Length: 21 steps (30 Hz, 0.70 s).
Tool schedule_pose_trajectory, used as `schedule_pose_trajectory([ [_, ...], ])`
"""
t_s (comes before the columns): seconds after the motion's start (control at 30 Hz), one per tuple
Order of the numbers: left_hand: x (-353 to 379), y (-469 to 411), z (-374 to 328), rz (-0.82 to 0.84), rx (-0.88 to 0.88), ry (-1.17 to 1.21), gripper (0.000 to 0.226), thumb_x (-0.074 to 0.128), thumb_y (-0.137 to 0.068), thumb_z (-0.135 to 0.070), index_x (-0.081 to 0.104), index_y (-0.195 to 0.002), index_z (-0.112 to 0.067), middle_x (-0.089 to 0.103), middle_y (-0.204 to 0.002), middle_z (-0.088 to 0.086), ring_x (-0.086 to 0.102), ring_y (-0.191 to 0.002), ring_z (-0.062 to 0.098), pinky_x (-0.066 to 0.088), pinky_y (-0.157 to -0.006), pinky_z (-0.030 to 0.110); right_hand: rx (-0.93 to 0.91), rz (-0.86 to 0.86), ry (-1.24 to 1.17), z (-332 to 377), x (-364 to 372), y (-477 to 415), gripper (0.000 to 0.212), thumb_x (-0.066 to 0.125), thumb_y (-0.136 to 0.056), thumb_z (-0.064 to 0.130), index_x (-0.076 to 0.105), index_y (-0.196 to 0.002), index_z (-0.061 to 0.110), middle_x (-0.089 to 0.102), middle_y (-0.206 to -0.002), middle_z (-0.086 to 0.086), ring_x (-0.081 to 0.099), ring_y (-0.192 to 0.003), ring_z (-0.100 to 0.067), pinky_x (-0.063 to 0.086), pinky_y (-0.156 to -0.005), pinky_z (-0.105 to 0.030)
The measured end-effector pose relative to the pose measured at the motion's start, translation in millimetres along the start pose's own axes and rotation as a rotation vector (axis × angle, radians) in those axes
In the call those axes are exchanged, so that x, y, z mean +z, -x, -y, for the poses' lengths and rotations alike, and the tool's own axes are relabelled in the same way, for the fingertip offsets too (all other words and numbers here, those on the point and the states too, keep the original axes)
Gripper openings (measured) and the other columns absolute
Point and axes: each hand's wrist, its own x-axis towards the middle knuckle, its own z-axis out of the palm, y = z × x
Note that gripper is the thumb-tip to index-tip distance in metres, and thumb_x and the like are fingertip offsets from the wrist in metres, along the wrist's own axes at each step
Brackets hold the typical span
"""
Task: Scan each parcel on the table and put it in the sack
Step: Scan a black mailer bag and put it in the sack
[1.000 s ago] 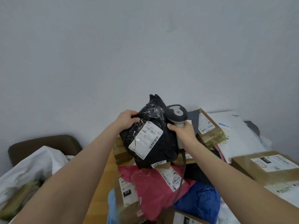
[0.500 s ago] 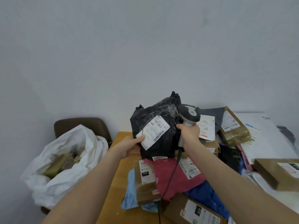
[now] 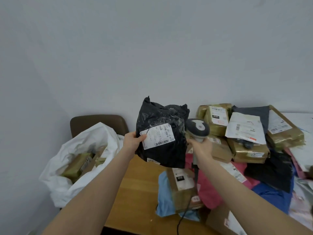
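Far left: white sack (image 3: 88, 138), slumped open on brown chair (image 3: 101, 120), just beside the bench (image 3: 135, 192). Holds a few brown parcels (image 3: 79, 164) already, so part of the job looks done.

Centre-left: left hand (image 3: 133, 141) grips black parcel (image 3: 162, 119) by its left edge, thumb on the white label (image 3: 157, 136). Parcel in the air above the bench's left end, label toward the camera.

Just right of it: right hand (image 3: 202, 147) wrapped round the handle of the corded scanner (image 3: 197, 128), scanner head next to the parcel's right edge, near the label. Can't tell whether the barcode has registered. Judging this one mid-scan or just scanned, not yet in the sack.

Further right: big backlog on the bench. Taped box (image 3: 182, 184) on light blue bag (image 3: 163, 197), pink bag (image 3: 208, 189), stacked brown boxes (image 3: 249, 150), white mailer (image 3: 245, 129), black bag (image 3: 269, 173), dark blue bag (image 3: 271, 195).

Estimate: early to middle, most of the pile left to scan and bag.
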Motion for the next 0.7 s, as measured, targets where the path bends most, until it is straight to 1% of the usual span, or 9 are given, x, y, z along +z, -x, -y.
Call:
schedule_pose_trajectory([
  [0.03, -9.5, -7.5, 4.2, 0.004, 0.0, -0.027, 0.014, 0.066, -0.089, -0.011, 0.067, -0.099, -0.002, 0.069, -0.089, 0.008, 0.065, -0.075, 0.021, 0.051, -0.053, 0.022, 0.004, 0.025, 0.017, -4.2, 8.7, 6.9, 0.02, 0.072, -0.079, 0.005, 0.064, -0.097, 0.005, 0.069, -0.081, -0.006, 0.065, -0.073, -0.02, 0.053, -0.069, -0.035],
  [0.1, -28.0, -23.0, 12.8, 0.02, 0.001, -0.08, 0.013, 0.066, -0.089, -0.013, 0.067, -0.098, -0.004, 0.069, -0.093, 0.009, 0.065, -0.08, 0.023, 0.052, -0.061, 0.027, 0.038, 0.121, 0.012, -13.7, 28.1, 22.4, 0.009, 0.07, -0.081, 0.003, 0.065, -0.089, 0.002, 0.067, -0.061, -0.006, 0.059, -0.046, -0.012, 0.049, -0.048, -0.025],
  [0.17, -45.0, -37.6, 21.9, 0.048, 0.021, -0.13, 0.012, 0.065, -0.09, -0.014, 0.067, -0.097, -0.005, 0.069, -0.094, 0.009, 0.065, -0.081, 0.022, 0.053, -0.067, 0.029, 0.072, 0.199, 0.049, -25.1, 49.5, 35.8, 0.006, 0.069, -0.082, 0.001, 0.063, -0.081, 0.002, 0.063, -0.052, -0.005, 0.053, -0.037, -0.011, 0.043, -0.042, -0.023],
  [0.3, -73.8, -60.9, 36.5, 0.074, 0.029, -0.197, 0.007, 0.065, -0.09, -0.015, 0.065, -0.088, -0.008, 0.067, -0.085, 0.006, 0.063, -0.069, 0.014, 0.051, -0.053, 0.02, 0.075, 0.263, 0.179, -49.2, 86.1, 59.1, 0.018, 0.069, -0.081, 0.0, 0.059, -0.066, 0.004, 0.059, -0.044, -0.002, 0.051, -0.036, -0.011, 0.041, -0.041, -0.023],
  [0.37, -84.6, -70.7, 41.7, 0.074, 0.024, -0.196, 0.006, 0.064, -0.091, -0.013, 0.064, -0.087, -0.008, 0.066, -0.086, 0.006, 0.063, -0.074, 0.018, 0.051, -0.06, 0.025, 0.084, 0.274, 0.216, -59.6, 98.3, 70.0, 0.019, 0.069, -0.08, 0.003, 0.059, -0.064, 0.005, 0.06, -0.045, -0.002, 0.051, -0.037, -0.01, 0.041, -0.041, -0.021],
  [0.47, -95.8, -79.4, 47.6, 0.068, 0.01, -0.208, 0.008, 0.064, -0.091, -0.014, 0.063, -0.09, -0.006, 0.066, -0.091, 0.011, 0.062, -0.083, 0.025, 0.053, -0.072, 0.039, 0.081, 0.287, 0.3, -69.9, 111.4, 83.2, 0.018, 0.069, -0.077, 0.01, 0.06, -0.061, 0.009, 0.063, -0.05, -0.004, 0.055, -0.043, -0.013, 0.045, -0.052, -0.029],
  [0.53, -99.3, -83.1, 50.9, 0.058, -0.01, -0.215, 0.013, 0.064, -0.091, -0.015, 0.062, -0.095, -0.003, 0.066, -0.096, 0.016, 0.063, -0.09, 0.03, 0.054, -0.081, 0.046, 0.089, 0.298, 0.336, -71.7, 117.5, 88.1, 0.019, 0.068, -0.077, 0.011, 0.061, -0.059, 0.011, 0.063, -0.05, -0.003, 0.056, -0.044, -0.014, 0.046, -0.055, -0.031],
  [0.6, -100.0, -84.3, 53.5, 0.056, -0.027, -0.221, 0.014, 0.063, -0.091, -0.017, 0.061, -0.098, -0.004, 0.066, -0.103, 0.017, 0.063, -0.096, 0.031, 0.053, -0.087, 0.049, 0.097, 0.319, 0.37, -72.4, 121.1, 91.4, 0.023, 0.067, -0.077, 0.011, 0.061, -0.055, 0.012, 0.062, -0.049, -0.002, 0.055, -0.043, -0.013, 0.045, -0.054, -0.03],
  [0.7, -99.1, -84.5, 54.6, 0.045, -0.031, -0.236, 0.016, 0.063, -0.092, -0.017, 0.062, -0.104, -0.006, 0.065, -0.102, 0.013, 0.062, -0.095, 0.028, 0.053, -0.088, 0.048, 0.132, 0.33, 0.336, -72.0, 122.3, 94.6, 0.022, 0.066, -0.078, 0.008, 0.06, -0.058, 0.01, 0.06, -0.048, -0.002, 0.052, -0.041, -0.012, 0.042, -0.047, -0.024],
])
